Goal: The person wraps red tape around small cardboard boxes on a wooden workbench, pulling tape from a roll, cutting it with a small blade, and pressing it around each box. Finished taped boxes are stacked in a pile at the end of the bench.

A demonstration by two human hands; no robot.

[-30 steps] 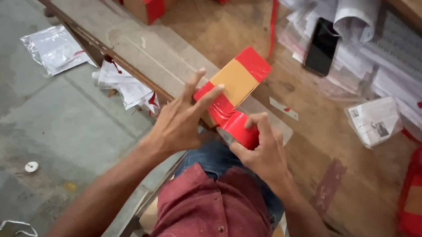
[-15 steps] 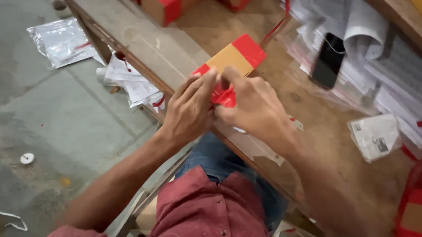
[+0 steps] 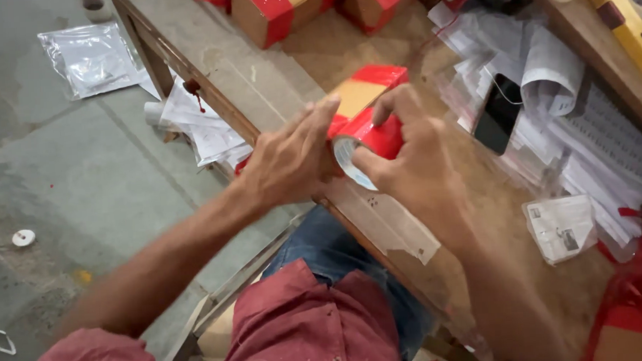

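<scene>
A small cardboard box (image 3: pixel 364 92) with red tape over its ends sits near the front edge of a wooden table (image 3: pixel 315 51). My left hand (image 3: pixel 288 160) presses flat against the box's near left side, fingers spread. My right hand (image 3: pixel 410 158) grips a roll of red tape (image 3: pixel 366 139) held against the box's near end. The roll's pale inner ring faces me.
Two more taped cardboard boxes (image 3: pixel 274 9) stand at the table's far edge. A dark phone (image 3: pixel 497 113) lies on stacked papers (image 3: pixel 586 140) at the right. A small packet (image 3: pixel 557 228) lies nearer. Plastic bags (image 3: pixel 92 57) and crumpled paper (image 3: pixel 203 131) are on the floor at left.
My right hand has carried the tape roll up from the table's edge onto the box's near end. My left hand slid along the box's side. The camera tilted a little.
</scene>
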